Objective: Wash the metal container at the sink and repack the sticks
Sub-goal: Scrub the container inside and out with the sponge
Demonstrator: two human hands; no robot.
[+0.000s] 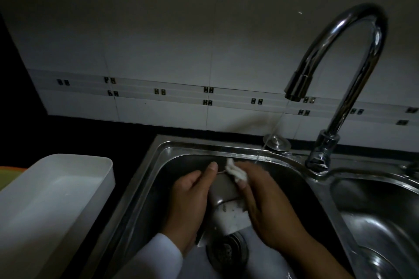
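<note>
The metal container (227, 207) lies tilted in the left basin of the steel sink (172, 152), with soap foam on its lower side. My left hand (190, 201) grips its left side, thumb up along its rim. My right hand (269, 208) holds its right side and presses a small white foamy pad (237, 173) against the container's upper edge. A thin stream of water falls from the curved chrome tap (353, 56) toward the basin's back rim. No sticks are in view.
A white plastic tray (54, 199) stands on the dark counter left of the sink. The drain strainer (226, 250) lies below the container. A second basin (381, 217) is at the right. A tiled wall (181, 52) rises behind.
</note>
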